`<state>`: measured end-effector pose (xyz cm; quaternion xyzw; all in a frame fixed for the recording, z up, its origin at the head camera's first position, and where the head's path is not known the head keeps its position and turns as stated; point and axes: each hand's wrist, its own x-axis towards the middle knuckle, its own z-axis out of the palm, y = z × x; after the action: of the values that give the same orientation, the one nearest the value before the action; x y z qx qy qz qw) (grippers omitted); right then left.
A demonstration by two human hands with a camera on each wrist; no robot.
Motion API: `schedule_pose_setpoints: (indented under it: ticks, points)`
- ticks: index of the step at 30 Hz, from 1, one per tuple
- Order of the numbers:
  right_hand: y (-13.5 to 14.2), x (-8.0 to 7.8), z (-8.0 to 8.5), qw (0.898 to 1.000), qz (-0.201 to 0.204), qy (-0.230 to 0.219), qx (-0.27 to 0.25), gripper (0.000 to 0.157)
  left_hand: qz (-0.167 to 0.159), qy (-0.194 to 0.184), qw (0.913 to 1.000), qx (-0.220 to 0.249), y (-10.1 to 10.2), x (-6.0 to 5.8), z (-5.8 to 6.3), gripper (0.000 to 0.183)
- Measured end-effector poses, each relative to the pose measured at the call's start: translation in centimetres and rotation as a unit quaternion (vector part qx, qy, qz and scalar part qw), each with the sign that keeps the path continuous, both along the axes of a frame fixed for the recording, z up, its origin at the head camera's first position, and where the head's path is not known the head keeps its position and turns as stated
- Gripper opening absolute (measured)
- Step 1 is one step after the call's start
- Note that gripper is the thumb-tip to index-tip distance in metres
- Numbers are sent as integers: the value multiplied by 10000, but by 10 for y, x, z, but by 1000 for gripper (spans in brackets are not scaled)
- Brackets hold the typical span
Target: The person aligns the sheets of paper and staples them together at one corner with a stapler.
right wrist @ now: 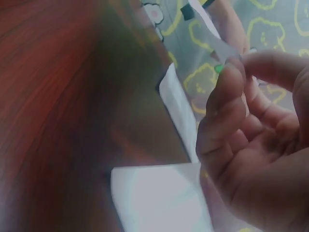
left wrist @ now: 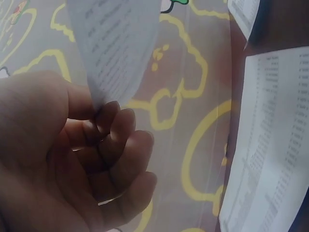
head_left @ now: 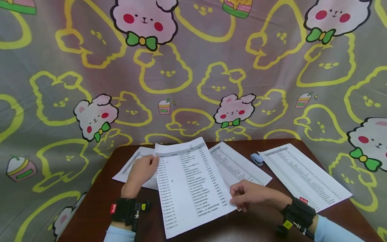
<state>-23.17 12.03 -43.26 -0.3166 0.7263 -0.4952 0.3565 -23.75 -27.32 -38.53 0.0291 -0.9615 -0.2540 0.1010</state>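
Note:
A printed sheet of paper (head_left: pixel 193 188) is held up over the table, tilted, its table of text facing me. My left hand (head_left: pixel 144 172) pinches its upper left edge; in the left wrist view the thumb and index finger of that hand (left wrist: pixel 91 150) grip the paper's corner (left wrist: pixel 118 53). Lower down on the opposite edge, my right hand (head_left: pixel 252 195) pinches the sheet. In the right wrist view the right hand (right wrist: pixel 256 130) has thumb and index fingertip on the thin paper edge (right wrist: pixel 215 36), the other fingers curled below.
Printed sheets lie on the brown table (head_left: pixel 93 205): one at left (head_left: pixel 127 169), one behind the held sheet (head_left: pixel 239 164), one at right (head_left: pixel 305 178). A small blue stapler-like object (head_left: pixel 257 159) sits between the latter two. A cartoon-patterned cloth (head_left: pixel 193 77) hangs behind the table.

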Motion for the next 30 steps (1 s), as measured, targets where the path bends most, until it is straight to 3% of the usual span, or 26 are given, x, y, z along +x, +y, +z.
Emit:
schedule_pose_setpoints:
  ticks: [9, 18, 26, 30]
  points:
    - [13, 1, -9, 9957, 482, -788, -27, 39, -170, -196, 9993, 265, 16, -11, -12, 39]
    - [17, 8, -19, 9914, 722, -1091, 31, 42, -197, -313, 9987, 362, 29, -15, -21, 38]
    - [23, 13, -28, 9842, 947, -1495, -97, 45, -361, -218, 9980, 477, 42, -16, -18, 37]
    - [25, 13, -31, 9823, 966, -1605, -58, 35, -346, -251, 9981, 435, 48, -15, -16, 35]
